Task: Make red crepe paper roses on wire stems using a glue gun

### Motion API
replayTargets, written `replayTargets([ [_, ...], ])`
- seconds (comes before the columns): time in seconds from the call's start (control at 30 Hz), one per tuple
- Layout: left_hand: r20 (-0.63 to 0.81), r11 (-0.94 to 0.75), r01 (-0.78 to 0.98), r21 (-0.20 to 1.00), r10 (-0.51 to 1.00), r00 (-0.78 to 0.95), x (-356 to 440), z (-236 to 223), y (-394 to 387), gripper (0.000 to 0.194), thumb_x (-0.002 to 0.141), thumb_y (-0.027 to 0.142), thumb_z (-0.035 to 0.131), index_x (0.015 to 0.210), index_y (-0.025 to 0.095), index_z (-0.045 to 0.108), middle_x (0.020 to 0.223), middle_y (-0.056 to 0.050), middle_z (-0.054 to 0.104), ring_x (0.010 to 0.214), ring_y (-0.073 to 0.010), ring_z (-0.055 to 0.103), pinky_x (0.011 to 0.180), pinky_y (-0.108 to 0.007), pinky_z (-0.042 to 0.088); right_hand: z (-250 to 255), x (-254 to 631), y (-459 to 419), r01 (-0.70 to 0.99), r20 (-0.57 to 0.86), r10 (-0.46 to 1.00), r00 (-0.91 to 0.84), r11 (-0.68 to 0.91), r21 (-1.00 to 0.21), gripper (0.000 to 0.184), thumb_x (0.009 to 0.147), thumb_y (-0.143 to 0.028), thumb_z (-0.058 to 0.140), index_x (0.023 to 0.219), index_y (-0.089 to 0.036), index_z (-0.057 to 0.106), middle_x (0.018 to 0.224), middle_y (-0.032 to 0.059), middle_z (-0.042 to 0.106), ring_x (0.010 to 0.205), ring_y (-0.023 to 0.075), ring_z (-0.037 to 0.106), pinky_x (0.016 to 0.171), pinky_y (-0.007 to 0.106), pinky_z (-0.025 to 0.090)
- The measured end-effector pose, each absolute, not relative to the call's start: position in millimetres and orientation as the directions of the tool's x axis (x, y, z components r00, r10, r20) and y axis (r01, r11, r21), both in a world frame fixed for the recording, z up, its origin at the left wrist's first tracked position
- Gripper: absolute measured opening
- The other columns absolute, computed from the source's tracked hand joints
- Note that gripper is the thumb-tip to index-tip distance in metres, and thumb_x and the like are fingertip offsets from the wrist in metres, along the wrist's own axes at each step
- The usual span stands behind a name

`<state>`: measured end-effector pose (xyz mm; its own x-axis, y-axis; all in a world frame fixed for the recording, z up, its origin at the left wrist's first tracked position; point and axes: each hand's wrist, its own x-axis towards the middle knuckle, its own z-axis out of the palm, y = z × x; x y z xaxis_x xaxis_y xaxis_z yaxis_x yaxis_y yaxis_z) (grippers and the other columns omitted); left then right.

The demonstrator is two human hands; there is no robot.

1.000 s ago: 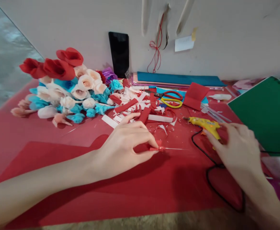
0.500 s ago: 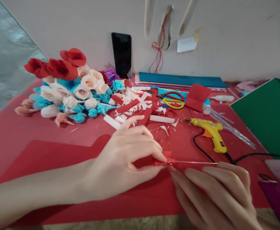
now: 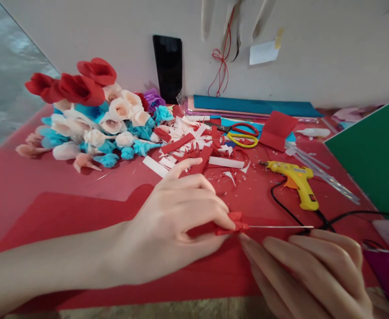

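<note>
A small red paper flower [image 3: 237, 218] with a thin pale wire stem [image 3: 274, 227] lies sideways between my hands. My left hand [image 3: 177, 230] pinches its petals between thumb and index finger, the other fingers raised. At the flower's base, the thumb and index finger of my right hand [image 3: 310, 270] are pressed together; the curled fingers partly hide the grip. The stem runs rightward above the right knuckles. Beneath both hands lies a sheet of red paper [image 3: 71, 217].
Paper flowers [image 3: 114, 119] are heaped at the back left. Beside them lie paper scraps [image 3: 194, 141] and scissors [image 3: 242, 134]. A yellow glue gun [image 3: 296, 179], its black cord and clear glue sticks [image 3: 327, 175] are on the right, near a green board [image 3: 377, 159]. A black phone [image 3: 168, 68] leans on the wall.
The flower and its stem have shifted slightly right, and my right hand has moved a little right and down. My left hand keeps its pinch. The view has tilted slightly.
</note>
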<state>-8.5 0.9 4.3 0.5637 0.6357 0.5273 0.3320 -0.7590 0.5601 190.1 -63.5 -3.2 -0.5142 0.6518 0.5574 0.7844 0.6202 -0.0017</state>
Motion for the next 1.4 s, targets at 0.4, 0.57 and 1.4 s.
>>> replayTargets([
  [0.4,0.58,-0.815,0.324,0.481,0.573,0.579,-9,4,1,0.006,0.074,0.012,0.06,0.071,0.017,0.062,0.069,0.002,0.068,0.065,-0.0126,0.059,0.087,-0.037,0.041,-4,193,-63,0.766,0.583,0.64,-0.5,0.641,-0.047,0.017,0.082,-0.013,0.054,0.087,-0.021,0.068,0.073,0.0003,0.068,0.064,0.0141,0.057,0.062,0.032,0.041],
  [0.57,0.614,-0.831,0.312,0.461,0.552,0.563,-11,1,-3,0.008,0.075,0.009,0.059,0.075,0.015,0.064,0.073,0.002,0.068,0.071,-0.0124,0.057,0.094,-0.039,0.038,-5,191,-57,0.757,0.604,0.621,-0.499,0.652,-0.045,0.017,0.078,-0.01,0.058,0.083,-0.023,0.069,0.07,-0.0004,0.066,0.061,0.0132,0.057,0.059,0.031,0.041],
  [1.4,0.491,-0.81,0.331,0.484,0.565,0.663,-9,-1,-1,0.006,0.076,0.015,0.059,0.077,0.02,0.061,0.071,0.003,0.069,0.072,-0.0149,0.06,0.101,-0.044,0.03,10,186,-29,0.496,0.226,0.912,-0.342,0.38,-0.781,0.021,0.062,-0.004,0.063,0.076,-0.02,0.066,0.072,-0.007,0.067,0.065,0.004,0.061,0.061,0.003,0.047],
])
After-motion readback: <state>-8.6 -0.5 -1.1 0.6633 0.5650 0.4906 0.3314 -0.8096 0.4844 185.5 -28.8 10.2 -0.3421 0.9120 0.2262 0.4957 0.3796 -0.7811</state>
